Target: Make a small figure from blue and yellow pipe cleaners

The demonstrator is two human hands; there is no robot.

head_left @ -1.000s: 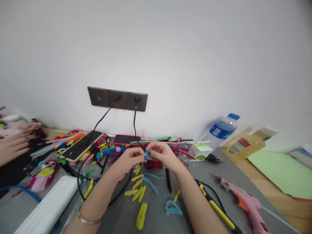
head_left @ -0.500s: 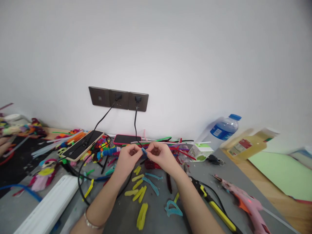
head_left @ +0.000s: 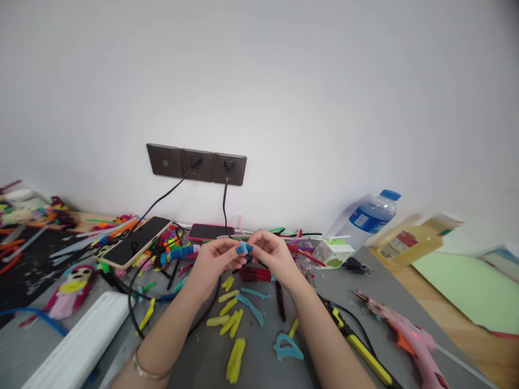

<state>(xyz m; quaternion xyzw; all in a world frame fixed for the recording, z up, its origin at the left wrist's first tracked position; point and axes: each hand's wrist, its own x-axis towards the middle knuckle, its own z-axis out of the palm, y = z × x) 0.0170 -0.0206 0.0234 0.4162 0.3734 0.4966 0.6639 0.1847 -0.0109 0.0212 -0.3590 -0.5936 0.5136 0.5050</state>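
My left hand [head_left: 217, 265] and my right hand [head_left: 273, 259] meet above the middle of the table. Between their pinched fingertips is a small, bent light blue pipe cleaner [head_left: 244, 247], partly covered by fingers. Below the hands lie short yellow pipe cleaner pieces [head_left: 235, 361] and loose light blue pieces [head_left: 252, 309]. A light blue pipe cleaner loop [head_left: 288, 347] rests beside my right forearm. Just behind my fingers sits a dark red shiny piece [head_left: 255, 274].
A pink glue gun [head_left: 409, 332] and a yellow-and-black tool [head_left: 365, 354] lie at right. A phone [head_left: 138, 243], a pipe cleaner doll [head_left: 72, 289] and a white power strip [head_left: 81, 340] are at left. Bottles [head_left: 373, 213] stand by the wall. A black cable [head_left: 132, 297] loops beside my left forearm.
My hands have turned a little and risen slightly, and more of the light blue piece shows between the fingertips. Another person's hand at the far left has gone out of view.
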